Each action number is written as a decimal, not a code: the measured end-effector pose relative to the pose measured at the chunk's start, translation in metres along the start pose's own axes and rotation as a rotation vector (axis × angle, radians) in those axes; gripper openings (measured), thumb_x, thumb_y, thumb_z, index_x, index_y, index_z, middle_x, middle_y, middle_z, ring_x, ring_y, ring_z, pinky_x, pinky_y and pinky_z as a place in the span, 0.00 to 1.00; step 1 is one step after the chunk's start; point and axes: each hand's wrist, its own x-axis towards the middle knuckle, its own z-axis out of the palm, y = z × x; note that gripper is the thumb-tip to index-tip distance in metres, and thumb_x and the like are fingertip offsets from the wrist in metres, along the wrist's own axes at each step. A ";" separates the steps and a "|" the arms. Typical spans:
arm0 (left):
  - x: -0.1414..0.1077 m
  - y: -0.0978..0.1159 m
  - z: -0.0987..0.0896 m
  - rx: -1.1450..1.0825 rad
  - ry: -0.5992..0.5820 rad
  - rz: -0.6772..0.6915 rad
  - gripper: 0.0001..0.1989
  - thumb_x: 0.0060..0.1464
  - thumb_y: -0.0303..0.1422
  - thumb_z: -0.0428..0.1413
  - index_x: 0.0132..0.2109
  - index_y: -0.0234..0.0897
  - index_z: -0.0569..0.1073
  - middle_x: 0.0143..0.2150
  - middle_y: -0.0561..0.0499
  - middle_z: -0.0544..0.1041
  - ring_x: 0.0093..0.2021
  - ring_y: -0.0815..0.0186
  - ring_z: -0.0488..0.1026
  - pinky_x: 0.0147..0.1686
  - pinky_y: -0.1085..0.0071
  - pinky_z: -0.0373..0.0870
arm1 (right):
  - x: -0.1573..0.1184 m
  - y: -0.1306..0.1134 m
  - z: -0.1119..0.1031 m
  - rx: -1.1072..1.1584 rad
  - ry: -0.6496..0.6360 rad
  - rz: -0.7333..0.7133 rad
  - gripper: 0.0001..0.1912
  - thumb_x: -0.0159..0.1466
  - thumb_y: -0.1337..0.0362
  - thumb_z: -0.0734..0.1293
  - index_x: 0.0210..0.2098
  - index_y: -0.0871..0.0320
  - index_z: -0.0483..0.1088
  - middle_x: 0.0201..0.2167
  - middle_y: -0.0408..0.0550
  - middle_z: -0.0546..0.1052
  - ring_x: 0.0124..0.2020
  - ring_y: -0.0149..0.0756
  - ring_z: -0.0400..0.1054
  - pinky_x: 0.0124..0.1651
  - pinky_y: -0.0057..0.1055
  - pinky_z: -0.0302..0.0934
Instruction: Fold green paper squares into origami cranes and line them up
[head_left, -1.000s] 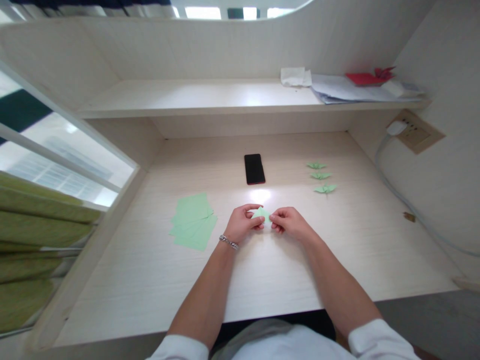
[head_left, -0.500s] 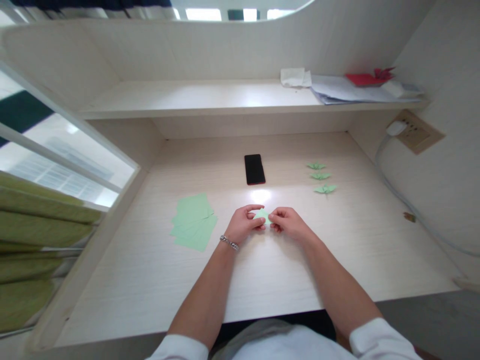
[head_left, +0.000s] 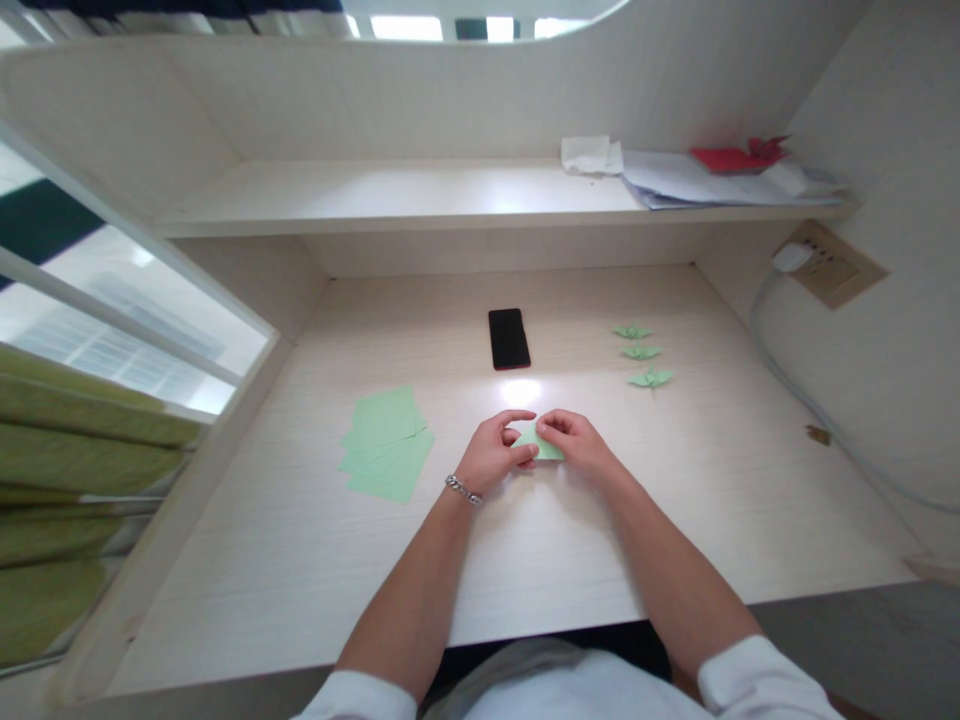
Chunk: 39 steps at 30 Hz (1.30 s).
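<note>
Two white sleeves [head_left: 750, 675]: at the near edge of the scene, one on each forearm, both forearms reaching over the table [head_left: 540, 570].
Chain bracelet [head_left: 463, 490]: silver-coloured, around the left wrist.
Left hand [head_left: 487, 452]: closed narrowly on the left part of the folded green paper, thumb on top, forefinger curved past its far side towards the other hand.
Right hand [head_left: 576, 438]: fingers drawn together, pinching the right part of the same paper near its far corner.
Folded green paper [head_left: 550, 453]: between the two hands, over the middle of the table, roughly triangular where it shows, partly covered by fingers; whether it touches the tabletop I cannot tell.
Green sheets [head_left: 390, 445]: overlapping in a loose fan, flat on the table to the left of the hands.
Small brown piece [head_left: 817, 434]: at the right side, near the pale cable [head_left: 799, 393].
Green paper cranes [head_left: 650, 379]: three, in a near-to-far row, farther than the hands and to the right, set apart from one another.
Phone [head_left: 509, 338]: dark screen up, lying beyond the hands, left of the cranes.
Wall socket [head_left: 836, 268]: on the right wall, a white plug [head_left: 791, 258] in it with the cable running down.
Shelf [head_left: 375, 195]: at the far side, above the tabletop; white tissue [head_left: 587, 155], papers [head_left: 667, 178], a red sheet [head_left: 721, 160] and a red folded figure [head_left: 766, 149] towards its right end.
</note>
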 end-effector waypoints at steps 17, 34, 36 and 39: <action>-0.001 -0.003 0.004 0.015 -0.059 0.066 0.27 0.45 0.28 0.60 0.55 0.34 0.66 0.23 0.57 0.73 0.25 0.66 0.76 0.28 0.73 0.70 | -0.004 -0.006 0.002 0.113 -0.016 0.087 0.15 0.55 0.52 0.67 0.26 0.59 0.66 0.21 0.39 0.66 0.23 0.29 0.57 0.27 0.27 0.52; 0.002 -0.007 -0.001 0.009 0.033 0.106 0.25 0.45 0.30 0.61 0.52 0.34 0.68 0.22 0.57 0.73 0.26 0.65 0.77 0.30 0.72 0.70 | -0.003 0.000 -0.004 -0.137 -0.022 -0.024 0.13 0.58 0.55 0.65 0.26 0.58 0.64 0.23 0.39 0.65 0.25 0.29 0.58 0.28 0.27 0.54; 0.002 -0.007 0.000 0.005 0.058 0.097 0.25 0.45 0.30 0.62 0.52 0.34 0.68 0.22 0.57 0.73 0.25 0.65 0.76 0.29 0.72 0.70 | -0.002 0.001 -0.005 -0.054 -0.072 0.018 0.13 0.59 0.54 0.64 0.27 0.58 0.65 0.24 0.40 0.66 0.25 0.30 0.60 0.29 0.27 0.56; 0.003 -0.006 0.000 -0.009 0.085 0.085 0.25 0.44 0.30 0.62 0.51 0.33 0.68 0.22 0.57 0.73 0.25 0.65 0.76 0.29 0.72 0.70 | -0.001 0.002 -0.006 -0.074 -0.071 0.026 0.13 0.59 0.54 0.65 0.27 0.58 0.65 0.23 0.39 0.66 0.24 0.29 0.60 0.28 0.27 0.56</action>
